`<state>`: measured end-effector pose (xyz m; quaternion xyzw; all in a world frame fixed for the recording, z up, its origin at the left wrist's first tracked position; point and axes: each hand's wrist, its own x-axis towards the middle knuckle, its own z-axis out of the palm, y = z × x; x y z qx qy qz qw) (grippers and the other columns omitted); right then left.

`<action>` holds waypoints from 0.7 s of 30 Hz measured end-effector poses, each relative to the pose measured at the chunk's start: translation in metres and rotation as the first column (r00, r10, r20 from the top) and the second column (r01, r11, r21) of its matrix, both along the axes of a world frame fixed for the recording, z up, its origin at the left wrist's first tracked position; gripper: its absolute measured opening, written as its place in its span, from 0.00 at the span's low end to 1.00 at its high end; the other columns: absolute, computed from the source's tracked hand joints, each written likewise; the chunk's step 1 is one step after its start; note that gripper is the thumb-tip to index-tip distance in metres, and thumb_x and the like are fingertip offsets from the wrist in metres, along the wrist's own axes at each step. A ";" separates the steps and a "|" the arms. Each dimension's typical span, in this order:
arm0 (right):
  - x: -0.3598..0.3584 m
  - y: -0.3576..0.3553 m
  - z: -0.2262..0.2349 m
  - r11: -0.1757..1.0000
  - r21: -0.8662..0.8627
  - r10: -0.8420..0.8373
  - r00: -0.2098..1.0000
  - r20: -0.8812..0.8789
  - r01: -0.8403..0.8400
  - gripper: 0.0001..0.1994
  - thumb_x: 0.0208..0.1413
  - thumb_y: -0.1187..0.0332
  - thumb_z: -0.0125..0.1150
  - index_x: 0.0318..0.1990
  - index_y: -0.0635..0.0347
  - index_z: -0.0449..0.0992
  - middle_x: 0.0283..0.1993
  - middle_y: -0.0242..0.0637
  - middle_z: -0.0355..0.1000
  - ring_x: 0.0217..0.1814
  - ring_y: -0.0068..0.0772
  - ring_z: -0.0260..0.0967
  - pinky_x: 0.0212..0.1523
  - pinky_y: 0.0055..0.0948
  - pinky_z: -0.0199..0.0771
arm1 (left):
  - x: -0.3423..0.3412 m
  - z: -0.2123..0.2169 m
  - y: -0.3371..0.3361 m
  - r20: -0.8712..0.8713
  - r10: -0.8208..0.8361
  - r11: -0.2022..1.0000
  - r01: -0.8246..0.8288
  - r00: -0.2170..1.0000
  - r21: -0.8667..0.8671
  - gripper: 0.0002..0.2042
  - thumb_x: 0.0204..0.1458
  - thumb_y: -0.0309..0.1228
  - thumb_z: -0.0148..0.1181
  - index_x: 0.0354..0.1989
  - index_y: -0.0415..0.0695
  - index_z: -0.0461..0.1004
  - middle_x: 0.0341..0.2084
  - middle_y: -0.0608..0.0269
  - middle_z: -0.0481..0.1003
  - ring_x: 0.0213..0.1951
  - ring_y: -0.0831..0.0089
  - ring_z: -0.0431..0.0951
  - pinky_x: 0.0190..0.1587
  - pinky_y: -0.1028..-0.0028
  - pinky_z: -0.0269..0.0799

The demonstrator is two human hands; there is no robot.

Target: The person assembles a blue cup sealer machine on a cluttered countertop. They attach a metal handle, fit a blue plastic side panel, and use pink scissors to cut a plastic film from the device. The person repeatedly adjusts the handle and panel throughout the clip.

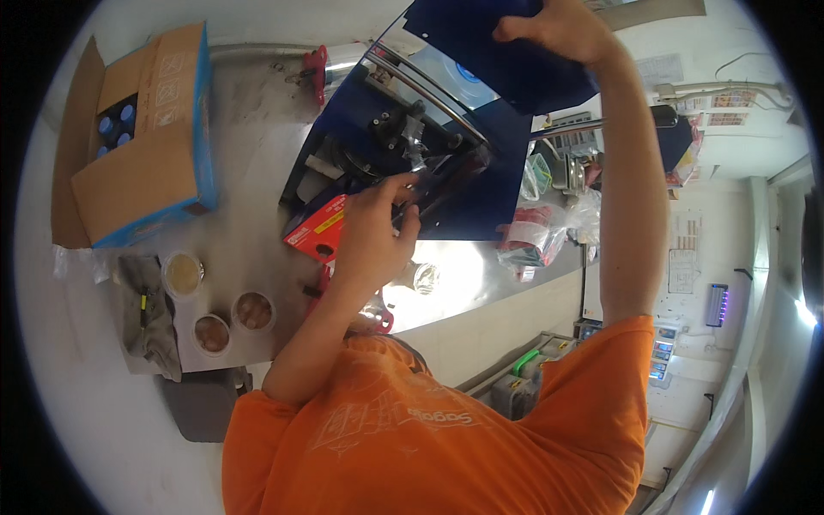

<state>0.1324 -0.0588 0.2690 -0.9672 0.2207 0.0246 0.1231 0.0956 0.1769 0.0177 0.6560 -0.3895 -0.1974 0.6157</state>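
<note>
A dark blue machine (506, 146) stands in front of me, its inside exposed, with metal rods (442, 103) and black parts (399, 129). A flat dark blue cover (463, 39) is raised above it. My right hand (562, 30) grips the cover's far edge, thumb on its face; the other fingers are hidden. My left hand (378, 227) reaches inside with curled fingers. Beside its fingertips hangs a strip of clear plastic film (414, 142); whatever the fingers hold is hard to see. A red panel with a yellow stripe (322, 227) sits by my left wrist.
An open cardboard box (142, 167) with blue-capped bottles (116, 129) stands left on the metal table (249, 154). Nearer are a grey cloth (150, 322) and three clear tubs, one pale (183, 275), two brown-filled (253, 312). Plastic-wrapped packets (532, 236) lie to the right.
</note>
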 end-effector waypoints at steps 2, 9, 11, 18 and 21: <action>-0.006 0.013 -0.016 0.994 0.113 -0.009 1.000 0.024 0.006 0.46 0.36 0.60 0.72 0.66 0.65 0.59 0.50 0.54 0.73 0.51 0.44 0.72 0.54 0.35 0.72 | 0.005 -0.003 0.001 -0.060 0.005 1.000 -0.006 0.998 -0.018 0.19 0.51 0.25 0.60 0.53 0.45 0.70 0.40 0.57 0.78 0.44 0.59 0.76 0.53 0.62 0.65; -0.022 -0.018 -0.088 0.973 0.207 0.099 0.994 0.040 -0.105 0.44 0.38 0.59 0.74 0.66 0.59 0.61 0.45 0.52 0.77 0.47 0.43 0.74 0.52 0.34 0.71 | 0.017 -0.002 0.003 -0.091 0.091 0.994 -0.096 0.992 -0.051 0.19 0.51 0.23 0.59 0.53 0.44 0.70 0.42 0.54 0.79 0.47 0.57 0.77 0.54 0.62 0.67; -0.018 -0.021 -0.092 0.962 0.249 0.122 0.992 -0.016 -0.114 0.44 0.40 0.56 0.72 0.66 0.60 0.61 0.49 0.53 0.75 0.50 0.43 0.73 0.54 0.34 0.70 | 0.020 -0.001 0.004 -0.133 0.043 0.997 -0.050 0.990 -0.051 0.19 0.51 0.23 0.59 0.53 0.42 0.70 0.42 0.53 0.79 0.46 0.58 0.77 0.53 0.63 0.69; -0.011 -0.015 -0.088 0.958 0.261 0.144 0.986 -0.079 -0.119 0.50 0.39 0.55 0.73 0.69 0.64 0.53 0.57 0.57 0.69 0.60 0.47 0.67 0.63 0.38 0.63 | 0.018 -0.006 -0.002 -0.279 -0.015 0.999 0.003 0.960 -0.041 0.18 0.52 0.22 0.59 0.53 0.40 0.70 0.42 0.53 0.79 0.35 0.64 0.81 0.39 0.69 0.76; -0.012 -0.009 -0.084 0.969 0.211 0.145 0.987 -0.076 -0.126 0.49 0.40 0.54 0.72 0.69 0.64 0.53 0.57 0.57 0.69 0.60 0.47 0.67 0.63 0.38 0.63 | 0.026 0.003 -0.004 -0.344 -0.057 0.998 0.067 0.937 0.017 0.18 0.52 0.22 0.59 0.53 0.39 0.70 0.42 0.54 0.79 0.32 0.67 0.81 0.35 0.70 0.76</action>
